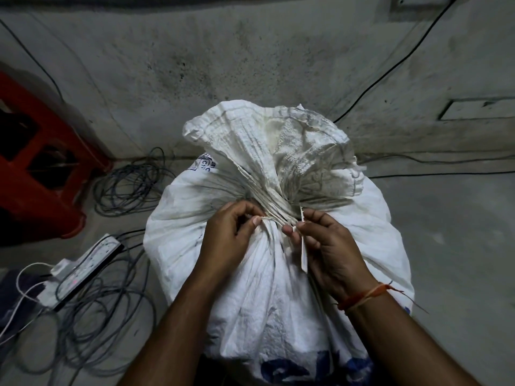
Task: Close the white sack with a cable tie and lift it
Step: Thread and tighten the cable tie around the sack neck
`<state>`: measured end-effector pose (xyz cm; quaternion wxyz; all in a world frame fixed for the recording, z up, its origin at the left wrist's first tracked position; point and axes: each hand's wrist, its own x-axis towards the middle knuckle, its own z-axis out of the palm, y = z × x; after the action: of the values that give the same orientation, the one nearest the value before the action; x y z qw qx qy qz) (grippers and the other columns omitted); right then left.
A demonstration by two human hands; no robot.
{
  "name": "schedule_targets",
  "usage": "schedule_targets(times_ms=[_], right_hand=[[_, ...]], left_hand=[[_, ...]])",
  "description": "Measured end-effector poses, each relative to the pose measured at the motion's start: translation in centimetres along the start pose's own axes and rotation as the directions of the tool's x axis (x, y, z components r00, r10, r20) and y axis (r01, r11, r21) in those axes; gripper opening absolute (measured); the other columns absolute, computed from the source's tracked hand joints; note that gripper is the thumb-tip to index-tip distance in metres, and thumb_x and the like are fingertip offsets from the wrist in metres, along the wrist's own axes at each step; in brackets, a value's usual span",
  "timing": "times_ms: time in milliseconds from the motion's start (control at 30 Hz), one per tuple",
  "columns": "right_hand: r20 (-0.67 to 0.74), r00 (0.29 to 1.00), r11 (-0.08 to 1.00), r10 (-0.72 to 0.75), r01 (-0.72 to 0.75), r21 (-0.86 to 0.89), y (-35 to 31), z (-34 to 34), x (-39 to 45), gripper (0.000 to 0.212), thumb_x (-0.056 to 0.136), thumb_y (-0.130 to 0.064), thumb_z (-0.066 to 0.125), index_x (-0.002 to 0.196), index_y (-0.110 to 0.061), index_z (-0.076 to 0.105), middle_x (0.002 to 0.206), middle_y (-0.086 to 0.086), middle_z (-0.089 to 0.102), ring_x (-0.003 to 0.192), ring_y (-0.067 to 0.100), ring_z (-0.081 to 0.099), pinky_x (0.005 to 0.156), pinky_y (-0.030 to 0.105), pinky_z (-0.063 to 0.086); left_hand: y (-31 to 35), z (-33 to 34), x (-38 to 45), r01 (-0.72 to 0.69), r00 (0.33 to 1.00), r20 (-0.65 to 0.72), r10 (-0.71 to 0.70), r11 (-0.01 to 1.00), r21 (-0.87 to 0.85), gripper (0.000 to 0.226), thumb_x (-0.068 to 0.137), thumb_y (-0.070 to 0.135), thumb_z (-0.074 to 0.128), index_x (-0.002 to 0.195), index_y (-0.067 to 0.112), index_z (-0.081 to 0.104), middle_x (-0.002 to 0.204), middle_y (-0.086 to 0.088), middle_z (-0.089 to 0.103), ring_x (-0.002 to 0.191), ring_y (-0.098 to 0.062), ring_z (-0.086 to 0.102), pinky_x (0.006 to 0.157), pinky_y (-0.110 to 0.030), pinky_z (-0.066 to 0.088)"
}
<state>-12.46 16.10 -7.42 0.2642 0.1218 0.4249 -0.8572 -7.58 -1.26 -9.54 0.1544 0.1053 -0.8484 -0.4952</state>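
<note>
Concrete floor (278,65), stained grey, bearing a full white sack (267,274) upright at centre, its mouth gathered into a pleated neck. Left of the sack: red plastic stool (41,174), coiled grey cables (131,182), white power strip (83,268). Left hand (225,243) pinches one end of the white cable tie (302,246) at the neck; right hand (331,246) pinches its long free tail.

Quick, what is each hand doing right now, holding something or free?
Left hand: pinches the cable tie at the white sack neck.
Right hand: pinches the cable tie's loose tail.
</note>
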Motion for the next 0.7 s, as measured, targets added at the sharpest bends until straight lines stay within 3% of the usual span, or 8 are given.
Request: schedule_targets(times_ms=[200, 300, 367, 433, 533, 633, 700], right_hand=[[-0.044, 0.995, 0.986, -0.092, 0.085, -0.143, 0.3, -0.6, 0.8, 0.024, 0.091, 0.013, 0.056, 0.105, -0.004, 0.066, 0.077, 0.011, 0.066, 0.068, 0.022, 0.071, 0.054, 0.019, 0.058], [0.079, 0.991, 0.976, -0.107, 0.120, -0.182, 0.4, -0.9, 0.9, 0.040, 0.085, 0.017, 0.053, 0.087, -0.012, 0.080, 0.076, 0.007, 0.076, 0.066, 0.016, 0.073, 0.057, 0.019, 0.057], [0.161, 0.981, 0.967, -0.112, 0.145, -0.211, 0.5, -1.1, 0.8, 0.051, 0.082, 0.020, 0.052, 0.088, -0.020, 0.083, 0.082, 0.004, 0.079, 0.073, 0.011, 0.075, 0.065, 0.019, 0.058], [0.209, 0.970, 0.951, -0.126, 0.178, -0.253, 0.4, -1.1, 0.6, 0.051, 0.083, 0.022, 0.054, 0.108, -0.015, 0.079, 0.102, 0.007, 0.079, 0.093, 0.014, 0.074, 0.082, 0.023, 0.058], [0.235, 0.959, 0.916, -0.161, 0.233, -0.326, 0.4, -1.2, 0.6, 0.060, 0.083, 0.025, 0.057, 0.136, -0.001, 0.058, 0.133, 0.015, 0.066, 0.128, 0.025, 0.061, 0.111, 0.040, 0.046], [0.214, 0.960, 0.910, -0.181, 0.246, -0.333, 0.5, -1.2, 0.6, 0.062, 0.081, 0.026, 0.057, 0.137, -0.001, 0.057, 0.133, 0.014, 0.067, 0.128, 0.025, 0.062, 0.111, 0.043, 0.046], [0.183, 0.968, 0.926, -0.173, 0.223, -0.305, 0.5, -0.9, 0.5, 0.058, 0.082, 0.025, 0.057, 0.128, -0.009, 0.067, 0.121, 0.013, 0.074, 0.115, 0.023, 0.069, 0.101, 0.036, 0.054]], left_hand=[[0.1, -0.1, 0.2, 0.037, 0.999, -0.024, -0.034, 0.993, 0.109, 0.010, 0.088, 0.011, 0.071, 0.087, 0.020, 0.072, 0.088, 0.003, 0.066, 0.075, -0.002, 0.056, 0.066, -0.010, 0.038], [0.5, 0.1, 0.1, 0.009, 1.000, 0.005, -0.010, 0.992, 0.123, 0.010, 0.088, 0.010, 0.072, 0.087, 0.019, 0.071, 0.087, 0.004, 0.064, 0.078, -0.006, 0.057, 0.067, -0.012, 0.039], [0.8, 0.1, 0.1, -0.009, 1.000, 0.017, 0.007, 0.992, 0.125, 0.010, 0.088, 0.009, 0.072, 0.087, 0.019, 0.071, 0.087, 0.005, 0.063, 0.081, -0.007, 0.057, 0.068, -0.013, 0.040], [0.9, 0.1, 0.1, -0.017, 0.999, 0.035, 0.013, 0.994, 0.108, 0.011, 0.089, 0.009, 0.071, 0.088, 0.019, 0.070, 0.088, 0.004, 0.063, 0.083, -0.008, 0.059, 0.071, -0.017, 0.042], [1.1, 0.0, 0.0, -0.016, 0.997, 0.076, 0.011, 0.998, 0.065, 0.012, 0.090, 0.009, 0.071, 0.090, 0.021, 0.071, 0.091, 0.002, 0.065, 0.085, -0.010, 0.062, 0.075, -0.023, 0.047], [1.1, 0.0, -0.1, -0.026, 0.995, 0.095, 0.019, 0.997, 0.070, 0.010, 0.090, 0.009, 0.071, 0.092, 0.019, 0.072, 0.092, 0.001, 0.066, 0.088, -0.013, 0.064, 0.080, -0.031, 0.051], [1.2, 0.1, -0.1, -0.037, 0.995, 0.097, 0.030, 0.997, 0.067, 0.011, 0.090, 0.009, 0.071, 0.091, 0.019, 0.072, 0.092, 0.001, 0.066, 0.088, -0.012, 0.063, 0.081, -0.033, 0.051]])
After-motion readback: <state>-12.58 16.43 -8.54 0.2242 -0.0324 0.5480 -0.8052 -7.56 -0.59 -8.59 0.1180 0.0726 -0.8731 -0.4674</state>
